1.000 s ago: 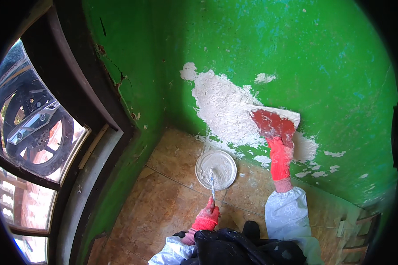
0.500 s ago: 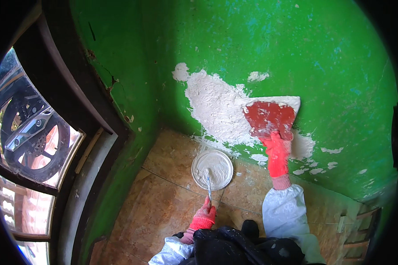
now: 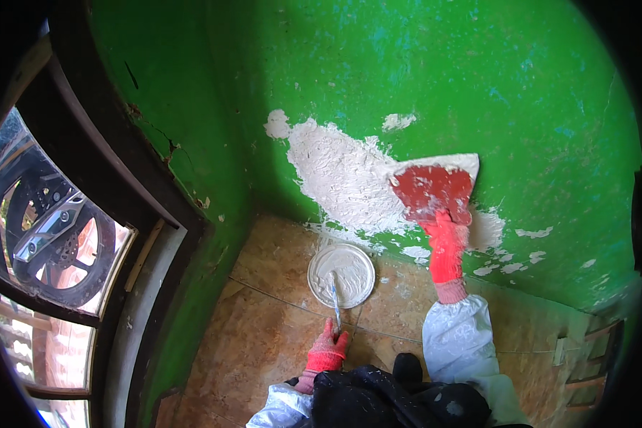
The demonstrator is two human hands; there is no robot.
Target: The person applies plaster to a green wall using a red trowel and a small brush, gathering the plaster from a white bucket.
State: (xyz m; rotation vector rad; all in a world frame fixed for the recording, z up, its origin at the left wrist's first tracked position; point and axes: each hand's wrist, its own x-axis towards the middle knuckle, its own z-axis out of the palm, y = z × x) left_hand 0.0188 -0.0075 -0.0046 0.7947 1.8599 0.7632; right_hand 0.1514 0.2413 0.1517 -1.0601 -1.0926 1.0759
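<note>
My right hand [image 3: 446,246], in a red knit glove, grips a red putty spreader [image 3: 433,191] by its narrow end. White paste coats its wide upper edge, which lies against the green wall [image 3: 535,93] at the right border of a rough white putty patch [image 3: 339,171]. In my left hand [image 3: 327,352], gloved alike, is a thin stick-like tool [image 3: 337,303], pale with bluish streaks; its exact kind is unclear. The stick's far end reaches into a round white tub [image 3: 372,285] of white paste on the floor. The left fingers are closed around its near end.
Brown floor tiles [image 3: 264,307] meet the wall below the patch. A dark-framed window or door [image 3: 85,143] stands at left, with a motorcycle wheel [image 3: 64,246] behind the glass. A wooden slatted object [image 3: 592,364] sits at lower right. Smaller white spots dot the wall.
The view has shifted slightly, moving the wall leftward. Against the wall, the spreader has slid a little to the right. The stick's tip has moved slightly within the tub.
</note>
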